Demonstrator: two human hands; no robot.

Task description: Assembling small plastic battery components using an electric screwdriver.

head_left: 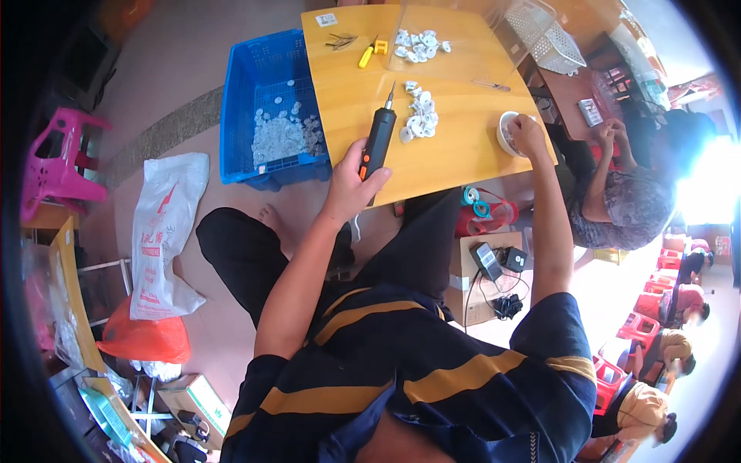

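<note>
My left hand (349,185) is wrapped around a black cordless electric screwdriver (378,137) with orange buttons. Its thin metal bit points toward the far side of the yellow table (463,104). Over at the table's right edge, my right hand (528,136) dips into a small white bowl (502,133). The fingers are bunched together there, and what they hold, if anything, is too small to make out. A cluster of white round plastic parts (421,119) lies between my hands. Another pile of white plastic parts (419,46) lies farther back.
A blue crate (231,116) with many white pieces stands left of the table. A yellow-handled tool (366,57) and tweezers (492,85) lie on top. A cardboard box (463,282) bearing power adapters is by my right leg. Another person (625,201) sits at right.
</note>
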